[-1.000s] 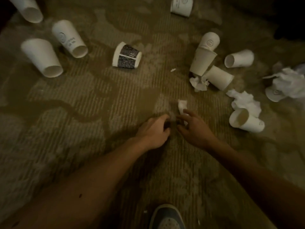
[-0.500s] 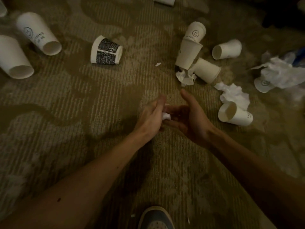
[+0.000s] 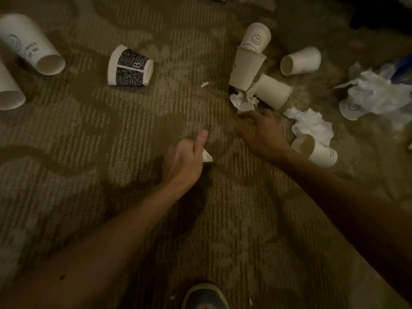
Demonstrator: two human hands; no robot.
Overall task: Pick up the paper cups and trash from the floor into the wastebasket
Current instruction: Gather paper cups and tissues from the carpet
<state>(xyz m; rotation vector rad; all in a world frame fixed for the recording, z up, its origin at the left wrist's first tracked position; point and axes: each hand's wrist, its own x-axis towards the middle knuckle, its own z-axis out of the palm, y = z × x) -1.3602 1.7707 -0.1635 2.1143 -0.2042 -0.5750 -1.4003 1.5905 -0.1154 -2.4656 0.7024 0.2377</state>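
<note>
**Hands parted; right hand gone forward to the tissue wad**

Half a second ago both hands met over a small white scrap. Now they are apart: the left has kept the scrap and the right has gone forward and to the right.

Far left: two white cups lie on their sides on the carpet [image 3: 111, 197], a plain cup [image 3: 7, 94] at the frame edge and a printed cup [image 3: 33, 45] beyond it. Next comes a dark patterned cup [image 3: 129, 65], also on its side, well apart from both hands.

Left hand [image 3: 185, 161]: fingers curled, thumb up, gripping the paper scrap [image 3: 207, 156], whose white corner shows past the knuckles. The hand is held above the carpet, near centre.

A tiny loose shred [image 3: 204, 84] lies beyond it.

Right hand [image 3: 260, 134]: fingers stretched out and spread, nothing in it, motion-blurred. The fingertips are at the near edge of the crumpled tissue [image 3: 244, 101]; I cannot tell whether they touch it. This tissue lies against a cluster of three cups [image 3: 246, 68].

Right of the wrist, just beside it, lies a smiley cup [image 3: 316, 150], with a second tissue wad [image 3: 312, 123] touching its rim.

Bottom edge: the toe of a shoe [image 3: 204, 296].
</note>
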